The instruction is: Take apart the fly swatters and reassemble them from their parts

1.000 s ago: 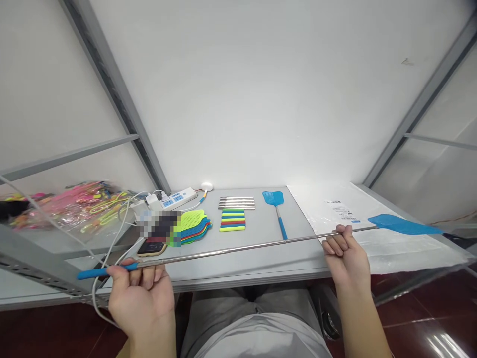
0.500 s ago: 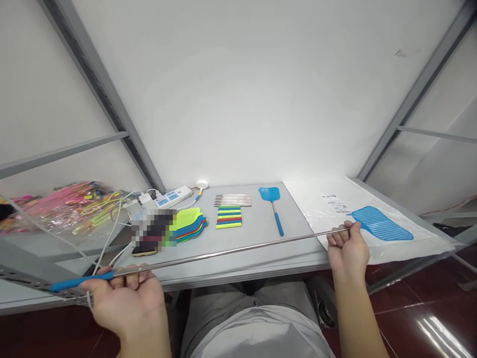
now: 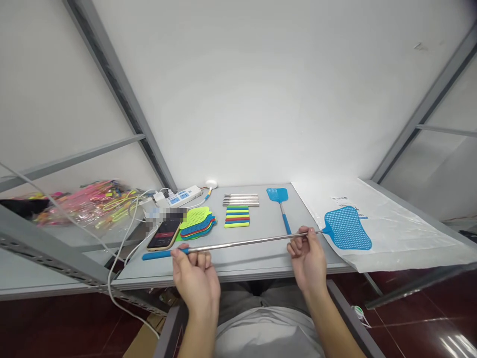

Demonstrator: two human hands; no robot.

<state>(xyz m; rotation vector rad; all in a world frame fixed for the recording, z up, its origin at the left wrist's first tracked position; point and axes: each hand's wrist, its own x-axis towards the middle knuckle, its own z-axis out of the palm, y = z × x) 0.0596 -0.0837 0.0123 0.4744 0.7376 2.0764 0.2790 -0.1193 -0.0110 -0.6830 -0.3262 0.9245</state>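
Between my hands, above the table's front edge, I hold a fly swatter [image 3: 238,243] with a blue grip, a long metal rod and a blue perforated head. My left hand [image 3: 197,278] is closed around the rod where it meets the grip. At the other end, my right hand [image 3: 307,258] pinches the rod close to the head, which hovers over a white plastic bag. A second, shorter blue fly swatter [image 3: 279,195] lies on the table behind. Colored grip sleeves [image 3: 237,217], metal rods [image 3: 241,200] and a stack of swatter heads [image 3: 197,221] lie left of it.
A phone [image 3: 164,233] lies at the table's left, near a power strip [image 3: 184,195] and white cables [image 3: 112,278]. The white plastic bag [image 3: 402,233] covers the right side. Metal shelf posts [image 3: 122,104] flank the table, and bagged colorful items [image 3: 100,199] sit far left.
My hands have come closer together, and the swatter's rod is now shorter between them. The swatter head has turned to face me more. The view has shifted slightly.
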